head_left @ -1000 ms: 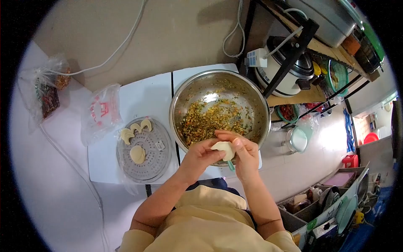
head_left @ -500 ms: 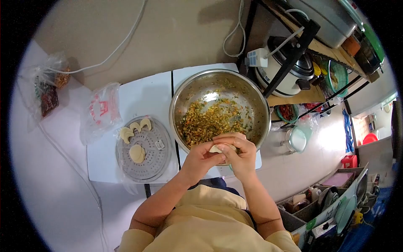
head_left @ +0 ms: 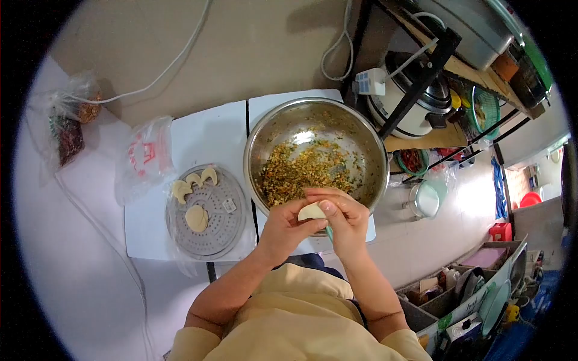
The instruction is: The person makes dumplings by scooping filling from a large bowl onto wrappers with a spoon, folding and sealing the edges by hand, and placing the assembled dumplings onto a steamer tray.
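Clamped in left fingers [head_left: 311,226] and right fingers [head_left: 337,212]: folded dough [head_left: 310,213], by bowl [head_left: 368,150], near edge of desk [head_left: 208,141]. Just beside: green handle [head_left: 329,233].

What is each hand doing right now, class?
Left hand: closed on the folded dough.
Right hand: closed on the same dough, a green handle by its fingers.
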Demonstrator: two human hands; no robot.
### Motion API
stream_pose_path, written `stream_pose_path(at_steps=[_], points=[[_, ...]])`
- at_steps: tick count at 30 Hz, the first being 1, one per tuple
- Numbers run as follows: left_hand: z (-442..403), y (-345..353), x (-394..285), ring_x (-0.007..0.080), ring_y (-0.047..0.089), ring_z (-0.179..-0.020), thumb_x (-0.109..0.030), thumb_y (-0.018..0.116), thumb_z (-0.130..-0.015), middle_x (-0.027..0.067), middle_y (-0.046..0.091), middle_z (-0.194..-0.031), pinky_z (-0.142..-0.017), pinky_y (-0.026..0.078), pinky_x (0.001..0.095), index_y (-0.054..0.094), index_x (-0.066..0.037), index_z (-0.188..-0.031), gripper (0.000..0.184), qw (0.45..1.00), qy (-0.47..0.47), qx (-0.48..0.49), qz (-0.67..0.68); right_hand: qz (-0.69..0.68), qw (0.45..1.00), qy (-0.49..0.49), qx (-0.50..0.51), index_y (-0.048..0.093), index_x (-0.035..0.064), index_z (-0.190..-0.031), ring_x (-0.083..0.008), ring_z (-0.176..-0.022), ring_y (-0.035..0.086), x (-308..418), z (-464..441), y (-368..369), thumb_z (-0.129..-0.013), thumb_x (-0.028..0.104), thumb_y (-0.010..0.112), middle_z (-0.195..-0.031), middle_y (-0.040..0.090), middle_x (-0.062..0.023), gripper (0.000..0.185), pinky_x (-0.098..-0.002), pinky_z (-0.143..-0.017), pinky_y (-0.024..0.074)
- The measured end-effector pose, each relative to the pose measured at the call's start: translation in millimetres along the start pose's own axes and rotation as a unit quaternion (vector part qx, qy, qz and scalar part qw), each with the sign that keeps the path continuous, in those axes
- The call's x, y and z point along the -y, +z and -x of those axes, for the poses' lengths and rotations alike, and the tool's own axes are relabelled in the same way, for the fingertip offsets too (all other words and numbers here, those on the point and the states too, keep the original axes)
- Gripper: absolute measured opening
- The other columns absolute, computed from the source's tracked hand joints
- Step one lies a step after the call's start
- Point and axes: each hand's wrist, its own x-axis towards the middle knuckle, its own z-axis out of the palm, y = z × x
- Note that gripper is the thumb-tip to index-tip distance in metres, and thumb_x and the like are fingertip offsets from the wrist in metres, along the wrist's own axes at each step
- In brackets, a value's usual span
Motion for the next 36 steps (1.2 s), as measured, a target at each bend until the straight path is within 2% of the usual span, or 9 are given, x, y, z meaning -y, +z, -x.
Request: stream_pose_path(at_steps=[1,5,7,11,14,18,23,29,36], points=[[0.3,0.7,0.8,0.0113,0.060,-0.090,-0.002,0.060,-0.086,0.0054,0.062,-0.100,-0.080,0.052,0.0258,0.056,0.003,-0.114,0.029,1.000,-0.008,0.010,0.012,0.078,0.996,-0.039,0.029,0.066,-0.0030,-0.100,-0.0228,-0.091,0.061,-1.2,0.6,-3.2,-0.086,0.011,0.059,-0.104,0.066,-0.0157,0.021,-0.0357,-0.087,0.0420],[-0.4,0.0,2.2,0.0105,0.061,-0.087,-0.004,0.059,-0.087,0.0065,0.063,-0.098,-0.076,0.052,0.0239,0.056,0.003,-0.113,0.027,0.998,-0.040,0.006,0.056,0.115,0.991,-0.061,0.022,0.066,-0.0027,-0.100,-0.0217,-0.092,0.061,-1.1,1.6,-3.1,-0.088,0.013,0.056,-0.107,0.065,-0.0171,0.022,-0.0335,-0.083,0.0438],[0.7,-3.4,-2.2,0.0107,0.062,-0.086,-0.005,0.059,-0.088,0.0068,0.063,-0.096,-0.075,0.053,0.0239,0.056,0.003,-0.111,0.026,0.998,-0.044,-0.004,0.037,-0.006,0.999,0.050,0.013,0.066,-0.0027,-0.092,-0.0203,-0.085,0.060,-1.1,2.1,-5.3,-0.091,0.016,0.051,-0.096,0.066,-0.0145,0.023,-0.0298,-0.077,0.0443],[3.5,-5.4,-8.9,0.0112,0.063,-0.081,-0.008,0.058,-0.089,0.0072,0.064,-0.094,-0.074,0.053,0.0238,0.056,0.003,-0.108,0.023,0.998,-0.048,-0.023,0.042,0.084,0.995,0.031,-0.041,0.062,-0.0034,-0.083,-0.0184,-0.072,0.055,1.8,1.8,-19.6,-0.093,0.019,0.048,-0.079,0.061,-0.0100,0.029,-0.0281,-0.069,0.0427],[4.5,-6.1,-5.2,0.0104,0.063,-0.081,-0.008,0.058,-0.089,0.0069,0.064,-0.093,-0.073,0.052,0.0233,0.057,0.003,-0.108,0.022,0.999,-0.027,-0.005,0.047,0.131,0.986,0.068,0.082,0.053,-0.0038,-0.073,-0.0152,-0.060,0.045,10.7,4.5,-20.1,-0.091,0.015,0.052,-0.065,0.049,-0.0081,0.026,-0.0299,-0.055,0.0374],[5.7,-6.3,-6.7,0.0099,0.062,-0.079,-0.009,0.057,-0.090,0.0061,0.063,-0.091,-0.072,0.051,0.0231,0.056,0.002,-0.107,0.021,0.999,-0.023,0.012,0.038,0.122,0.990,0.023,0.071,0.053,-0.0035,-0.073,-0.0148,-0.058,0.044,8.8,7.7,-16.8,-0.091,0.013,0.054,-0.064,0.048,-0.0084,0.025,-0.0295,-0.054,0.0370],[7.5,-1.6,-9.6,0.0085,0.060,-0.075,-0.013,0.056,-0.092,0.0046,0.062,-0.087,-0.067,0.049,0.0227,0.055,0.000,-0.108,0.021,0.999,-0.006,0.001,0.032,0.023,0.994,0.082,0.068,0.052,-0.0029,-0.072,-0.0129,-0.058,0.042,2.9,16.6,-21.7,-0.093,0.015,0.051,-0.063,0.048,-0.0058,0.028,-0.0287,-0.053,0.0367],[7.8,-5.0,-5.8,0.0078,0.056,-0.070,-0.016,0.054,-0.093,0.0041,0.062,-0.083,-0.064,0.048,0.0234,0.054,0.000,-0.105,0.020,0.999,0.010,0.020,0.045,0.099,0.992,0.039,0.072,0.053,-0.0025,-0.073,-0.0120,-0.060,0.045,7.7,19.1,-13.5,-0.094,0.016,0.050,-0.065,0.050,-0.0046,0.028,-0.0275,-0.054,0.0372],[11.7,-5.7,-6.9,0.0079,0.056,-0.069,-0.018,0.055,-0.092,0.0048,0.061,-0.081,-0.063,0.047,0.0236,0.049,-0.002,-0.107,0.022,0.997,0.004,-0.028,0.076,0.057,0.995,0.043,0.067,0.054,-0.0022,-0.075,-0.0121,-0.061,0.046,6.2,21.3,-7.4,-0.093,0.014,0.051,-0.065,0.051,-0.0045,0.025,-0.0268,-0.055,0.0380]])
